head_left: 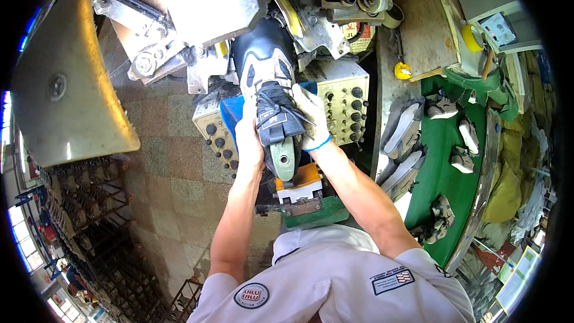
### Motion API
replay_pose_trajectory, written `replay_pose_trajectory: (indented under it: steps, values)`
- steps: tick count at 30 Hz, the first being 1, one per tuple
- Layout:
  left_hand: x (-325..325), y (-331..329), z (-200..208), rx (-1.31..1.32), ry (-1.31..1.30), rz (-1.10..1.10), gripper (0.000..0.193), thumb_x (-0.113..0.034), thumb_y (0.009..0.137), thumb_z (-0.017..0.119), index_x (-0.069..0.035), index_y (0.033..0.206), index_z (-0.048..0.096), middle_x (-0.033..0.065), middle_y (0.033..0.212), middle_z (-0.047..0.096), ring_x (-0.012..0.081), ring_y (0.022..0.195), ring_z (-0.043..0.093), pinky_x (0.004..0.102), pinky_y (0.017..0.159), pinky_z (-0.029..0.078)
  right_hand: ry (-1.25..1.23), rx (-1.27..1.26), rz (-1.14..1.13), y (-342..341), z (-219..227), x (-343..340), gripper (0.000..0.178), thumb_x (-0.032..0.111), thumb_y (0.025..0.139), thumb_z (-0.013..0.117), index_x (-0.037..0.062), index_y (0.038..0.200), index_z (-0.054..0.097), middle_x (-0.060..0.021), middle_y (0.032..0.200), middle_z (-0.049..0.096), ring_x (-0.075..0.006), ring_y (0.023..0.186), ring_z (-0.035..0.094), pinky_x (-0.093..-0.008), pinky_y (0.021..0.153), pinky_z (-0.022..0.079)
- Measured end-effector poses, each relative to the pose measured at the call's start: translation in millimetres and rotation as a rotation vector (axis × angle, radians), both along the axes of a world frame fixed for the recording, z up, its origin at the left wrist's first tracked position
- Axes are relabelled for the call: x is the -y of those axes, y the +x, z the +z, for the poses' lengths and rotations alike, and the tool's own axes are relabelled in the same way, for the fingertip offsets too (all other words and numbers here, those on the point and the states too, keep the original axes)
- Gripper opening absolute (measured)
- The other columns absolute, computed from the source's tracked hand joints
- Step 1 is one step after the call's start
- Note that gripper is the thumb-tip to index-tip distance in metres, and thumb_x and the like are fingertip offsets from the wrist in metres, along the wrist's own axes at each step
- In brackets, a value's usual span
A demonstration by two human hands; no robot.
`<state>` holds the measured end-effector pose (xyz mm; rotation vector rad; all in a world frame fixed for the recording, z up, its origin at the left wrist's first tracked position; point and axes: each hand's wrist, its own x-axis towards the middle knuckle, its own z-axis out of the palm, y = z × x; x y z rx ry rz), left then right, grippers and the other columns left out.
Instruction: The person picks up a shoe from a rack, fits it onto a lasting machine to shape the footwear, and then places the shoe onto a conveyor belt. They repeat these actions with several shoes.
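A grey and black shoe [276,84] with dark laces sits on a green shoe last [283,158], whose heel end points toward me. Its toe reaches in under the metal plates of a machine [209,3]. My left hand [249,134] is wrapped along the left side of the shoe near the heel collar. On the other side my right hand [310,113], in a white glove with a blue cuff, grips the shoe beside the laces. Parts of the fingers of both hands are hidden by the shoe. Below the heel is an orange and white block [299,184].
Control boxes with black knobs [344,107] flank the shoe. To the right runs a green conveyor belt [436,143] carrying several shoes. A large curved panel [66,78] hangs at the left, above racks of shoes [89,203]. Yellow tape [472,37] is at the upper right.
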<state>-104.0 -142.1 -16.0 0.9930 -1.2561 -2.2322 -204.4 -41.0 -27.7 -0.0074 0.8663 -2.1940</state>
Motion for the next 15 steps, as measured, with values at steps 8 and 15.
replay_pose_trajectory:
  steps: [8, 15]
  values:
    - [-2.3, -4.7, -15.7, -0.014, 0.031, 0.002, 0.047, -0.04, 0.107, 0.045, -0.001, 0.106, 0.07, 0.0013, 0.095, 0.069, 0.0089, 0.084, 0.062, 0.0268, 0.078, 0.05, 0.104, -0.104, -0.003, -6.6, -9.0, -3.8, 0.035, 0.03, 0.103, 0.057, -0.0011, 0.111, 0.071, -0.0057, 0.102, 0.072, -0.0101, 0.086, 0.065, -0.026, 0.077, 0.052]
    - [-4.0, -9.6, -37.0, -0.115, -0.079, 0.025, 0.041, -0.035, 0.106, 0.044, -0.002, 0.109, 0.068, 0.0015, 0.096, 0.07, 0.009, 0.083, 0.064, 0.0264, 0.076, 0.051, 0.216, -0.175, -0.028, -11.3, -2.7, 0.6, 0.036, 0.031, 0.104, 0.057, -0.002, 0.105, 0.073, -0.0049, 0.093, 0.073, -0.0089, 0.078, 0.064, -0.0263, 0.071, 0.053]
